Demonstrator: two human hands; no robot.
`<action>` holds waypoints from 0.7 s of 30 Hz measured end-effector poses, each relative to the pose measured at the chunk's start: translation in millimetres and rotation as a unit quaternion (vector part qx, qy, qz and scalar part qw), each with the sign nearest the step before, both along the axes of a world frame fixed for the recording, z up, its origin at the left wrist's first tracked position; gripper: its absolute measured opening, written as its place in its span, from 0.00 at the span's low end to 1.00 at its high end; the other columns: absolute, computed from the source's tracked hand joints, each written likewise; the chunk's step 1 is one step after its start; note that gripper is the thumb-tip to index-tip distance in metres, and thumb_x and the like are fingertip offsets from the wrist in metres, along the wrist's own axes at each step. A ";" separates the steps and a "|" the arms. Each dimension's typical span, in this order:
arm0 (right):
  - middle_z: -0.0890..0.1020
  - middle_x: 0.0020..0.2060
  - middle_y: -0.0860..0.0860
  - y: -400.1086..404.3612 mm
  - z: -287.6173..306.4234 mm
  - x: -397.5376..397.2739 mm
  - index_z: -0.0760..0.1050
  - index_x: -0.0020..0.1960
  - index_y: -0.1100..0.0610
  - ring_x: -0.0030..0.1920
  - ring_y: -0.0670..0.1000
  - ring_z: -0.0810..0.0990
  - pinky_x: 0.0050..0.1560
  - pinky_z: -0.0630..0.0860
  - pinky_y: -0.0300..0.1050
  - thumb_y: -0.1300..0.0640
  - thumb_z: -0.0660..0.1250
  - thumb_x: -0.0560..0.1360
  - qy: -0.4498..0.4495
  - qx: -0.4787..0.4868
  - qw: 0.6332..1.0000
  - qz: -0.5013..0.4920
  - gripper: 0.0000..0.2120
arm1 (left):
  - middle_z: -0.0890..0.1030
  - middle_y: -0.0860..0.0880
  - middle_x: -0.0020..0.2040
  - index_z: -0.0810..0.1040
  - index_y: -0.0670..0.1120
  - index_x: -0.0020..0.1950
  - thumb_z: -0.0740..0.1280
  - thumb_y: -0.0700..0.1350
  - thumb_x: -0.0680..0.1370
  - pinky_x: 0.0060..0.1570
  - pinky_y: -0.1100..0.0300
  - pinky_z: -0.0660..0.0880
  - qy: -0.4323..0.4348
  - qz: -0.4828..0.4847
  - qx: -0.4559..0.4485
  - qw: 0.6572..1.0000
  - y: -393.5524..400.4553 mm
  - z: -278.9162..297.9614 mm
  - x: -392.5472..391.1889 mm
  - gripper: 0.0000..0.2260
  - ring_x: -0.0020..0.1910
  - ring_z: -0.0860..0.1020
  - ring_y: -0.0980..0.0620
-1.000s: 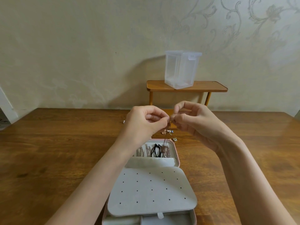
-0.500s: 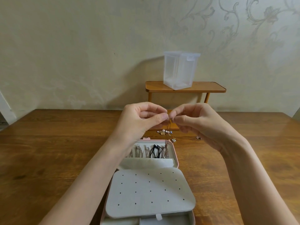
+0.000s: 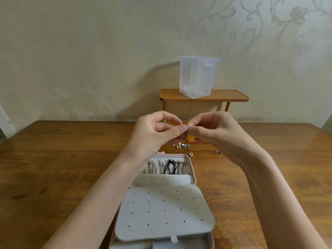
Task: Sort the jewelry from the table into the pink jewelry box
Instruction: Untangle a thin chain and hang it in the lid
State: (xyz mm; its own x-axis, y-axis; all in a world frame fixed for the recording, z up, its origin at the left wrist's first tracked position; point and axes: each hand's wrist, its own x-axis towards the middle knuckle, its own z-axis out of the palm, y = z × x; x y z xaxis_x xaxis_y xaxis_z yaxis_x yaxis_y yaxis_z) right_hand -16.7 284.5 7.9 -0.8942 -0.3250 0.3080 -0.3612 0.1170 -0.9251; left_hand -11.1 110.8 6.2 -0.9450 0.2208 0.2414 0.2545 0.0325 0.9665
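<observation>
The pink jewelry box (image 3: 194, 169) lies open on the wooden table, its white perforated flap (image 3: 164, 212) folded over the near half. Several chains and a black cord (image 3: 171, 166) hang in the far half. My left hand (image 3: 154, 133) and my right hand (image 3: 213, 131) meet fingertip to fingertip above the box, both pinching a thin gold necklace (image 3: 186, 142). Its chain hangs down between them with a small pendant (image 3: 190, 155) near the box's far rim. A few small earrings (image 3: 179, 145) lie on the table behind the box.
One loose earring (image 3: 218, 151) lies on the table to the right. A small wooden shelf (image 3: 203, 97) stands against the wall with a clear plastic container (image 3: 197, 79) on top.
Both hands have stayed together, pinching the necklace, and risen slightly. The camera has tilted, so the box sits a little lower in view.
</observation>
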 end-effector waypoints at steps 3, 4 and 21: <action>0.77 0.28 0.49 -1.1 0.1 0.5 0.79 0.37 0.60 0.30 0.45 0.71 0.32 0.70 0.35 0.58 0.69 0.67 -0.026 0.001 1.000 0.014 0.05 | 0.85 0.48 0.38 0.79 0.48 0.46 0.73 0.45 0.68 0.48 0.54 0.79 0.022 -0.021 -0.049 0.998 -4.7 3.8 -0.3 0.08 0.41 0.83 0.50; 0.77 0.28 0.49 -2.2 0.8 1.2 0.79 0.37 0.61 0.30 0.45 0.71 0.31 0.69 0.34 0.60 0.69 0.69 -0.034 0.004 0.999 0.017 0.04 | 0.84 0.48 0.38 0.79 0.48 0.45 0.73 0.42 0.69 0.48 0.56 0.80 0.036 -0.022 -0.062 0.997 -5.6 4.0 -0.6 0.07 0.41 0.83 0.50; 0.70 0.27 0.49 0.9 -2.2 0.0 0.74 0.37 0.64 0.31 0.46 0.65 0.34 0.63 0.40 0.63 0.61 0.72 -0.067 0.033 0.997 0.025 0.08 | 0.78 0.49 0.35 0.79 0.40 0.41 0.65 0.42 0.75 0.36 0.63 0.73 0.550 0.112 -0.299 0.772 5.5 -14.7 -9.0 0.07 0.33 0.75 0.53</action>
